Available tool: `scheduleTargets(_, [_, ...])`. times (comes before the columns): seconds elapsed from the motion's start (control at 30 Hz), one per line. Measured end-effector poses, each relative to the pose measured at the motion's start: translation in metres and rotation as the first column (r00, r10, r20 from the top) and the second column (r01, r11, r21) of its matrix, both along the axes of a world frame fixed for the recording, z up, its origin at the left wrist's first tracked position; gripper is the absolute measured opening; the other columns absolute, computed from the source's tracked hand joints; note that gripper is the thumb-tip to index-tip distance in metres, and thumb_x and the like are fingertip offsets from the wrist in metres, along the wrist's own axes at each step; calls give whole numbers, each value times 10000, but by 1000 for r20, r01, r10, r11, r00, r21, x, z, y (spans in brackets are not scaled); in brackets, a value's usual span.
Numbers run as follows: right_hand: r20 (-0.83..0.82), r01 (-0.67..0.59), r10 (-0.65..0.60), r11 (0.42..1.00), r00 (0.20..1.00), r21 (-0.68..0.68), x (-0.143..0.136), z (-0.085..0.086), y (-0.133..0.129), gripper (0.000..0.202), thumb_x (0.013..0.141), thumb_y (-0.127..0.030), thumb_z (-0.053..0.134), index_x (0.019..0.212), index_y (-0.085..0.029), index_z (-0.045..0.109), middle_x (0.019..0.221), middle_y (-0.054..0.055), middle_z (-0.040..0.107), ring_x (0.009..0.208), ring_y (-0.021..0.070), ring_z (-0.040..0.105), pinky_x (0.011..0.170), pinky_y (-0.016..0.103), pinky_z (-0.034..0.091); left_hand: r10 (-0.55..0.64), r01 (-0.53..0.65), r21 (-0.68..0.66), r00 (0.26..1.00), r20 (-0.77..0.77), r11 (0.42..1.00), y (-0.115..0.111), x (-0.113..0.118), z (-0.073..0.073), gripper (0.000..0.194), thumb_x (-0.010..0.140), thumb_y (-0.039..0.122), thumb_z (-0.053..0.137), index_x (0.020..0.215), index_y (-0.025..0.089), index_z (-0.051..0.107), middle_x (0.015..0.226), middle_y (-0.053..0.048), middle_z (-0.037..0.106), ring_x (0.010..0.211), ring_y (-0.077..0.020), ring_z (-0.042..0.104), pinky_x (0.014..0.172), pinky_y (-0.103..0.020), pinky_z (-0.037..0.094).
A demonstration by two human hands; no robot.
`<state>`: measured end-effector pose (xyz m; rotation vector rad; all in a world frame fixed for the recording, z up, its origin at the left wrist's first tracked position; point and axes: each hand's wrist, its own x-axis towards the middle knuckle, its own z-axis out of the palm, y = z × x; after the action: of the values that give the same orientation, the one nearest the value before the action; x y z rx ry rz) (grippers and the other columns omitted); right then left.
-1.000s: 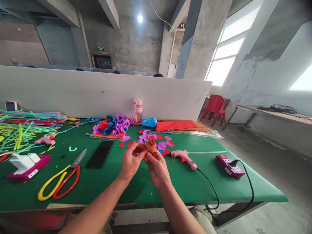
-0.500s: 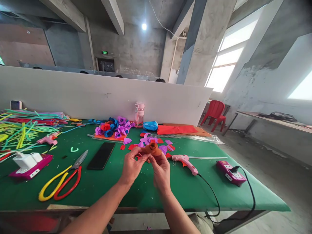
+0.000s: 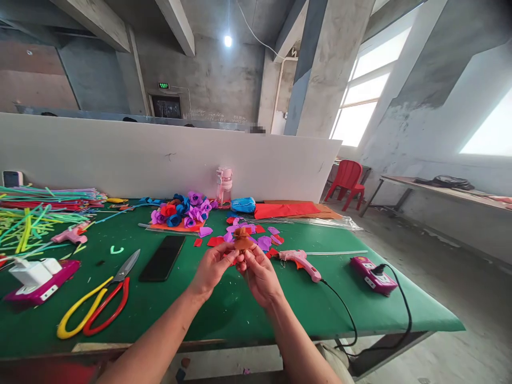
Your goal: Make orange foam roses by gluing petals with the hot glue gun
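I have left hand (image 3: 210, 271) and right hand (image 3: 261, 274) pinched closed at the base of the brown flower (image 3: 242, 243), one each side | flower rises above the fingertips, roughly upright, neither hand nearer | its gripped base is hidden, folds blurred | pink glue gun (image 3: 304, 263) right of flower | loose petals (image 3: 264, 244) beyond, partly covered

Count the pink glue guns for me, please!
2. One glue gun lies right of the right hand; the other glue gun lies left, beside the colourful sticks. More may be hidden.
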<state>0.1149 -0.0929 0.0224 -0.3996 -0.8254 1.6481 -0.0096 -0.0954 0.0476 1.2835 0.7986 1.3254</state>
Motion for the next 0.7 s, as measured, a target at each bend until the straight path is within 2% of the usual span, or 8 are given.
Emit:
scheduleTargets(0.2, [117,98,-109,991,987,95,-3,-6,0,250,747,-332,723,870,-205,546,669,-32,644,573,74,540,575,178,401,-4,14,-73,991,136,997,1,3,-7,221,674,316,740,812,147,705,597,10,604,561,-107,543,609,-249,449])
scheduleTargets(0.3, [196,113,-143,982,970,153,-4,-10,2,268,764,-375,694,908,-214,534,680,-27,648,602,103,569,616,216,427,61,-42,-108,981,185,993,3,4,-11,256,609,286,778,814,150,709,640,-1,639,600,-117,559,606,-241,448])
scheduleTargets(0.37, [270,174,-226,963,936,205,-3,-11,3,287,765,-394,682,939,-222,532,712,-16,655,631,127,584,641,251,447,120,-104,-98,977,179,990,4,4,-11,278,585,279,785,823,156,710,739,-24,683,697,-150,597,650,-254,465])
scheduleTargets(0.43, [356,323,-421,896,834,303,0,-9,3,289,755,-368,689,962,-227,544,798,7,660,701,150,590,689,284,460,173,-166,-58,975,137,984,5,1,-11,295,584,273,774,851,164,711,815,-36,700,759,-173,611,687,-267,473])
scheduleTargets(0.5, [400,475,-641,761,656,441,6,-5,1,282,726,-313,714,958,-233,577,895,30,647,798,172,577,766,315,453,212,-212,3,975,67,977,7,-2,-11,276,603,247,744,865,170,711,847,-39,703,763,-172,610,698,-267,470])
scheduleTargets(0.57, [382,521,-761,642,524,563,12,1,-1,241,719,-269,711,938,-245,614,946,43,630,884,196,555,848,345,426,249,-248,68,968,-21,966,8,-6,-13,241,624,210,706,862,174,715,856,-40,704,763,-167,606,711,-261,464])
scheduleTargets(0.63, [367,483,-776,614,512,625,19,6,-3,158,749,-256,671,904,-254,641,938,49,629,932,214,543,886,363,403,278,-264,125,955,-108,956,11,-10,-16,234,638,189,680,869,180,718,867,-40,706,767,-165,603,731,-264,462])
scheduleTargets(0.7, [386,443,-727,665,568,600,23,9,-3,92,780,-268,632,868,-248,653,897,47,636,916,216,552,867,358,409,300,-267,184,935,-187,946,13,-13,-20,242,642,184,675,880,189,719,883,-39,708,776,-168,599,753,-272,461])
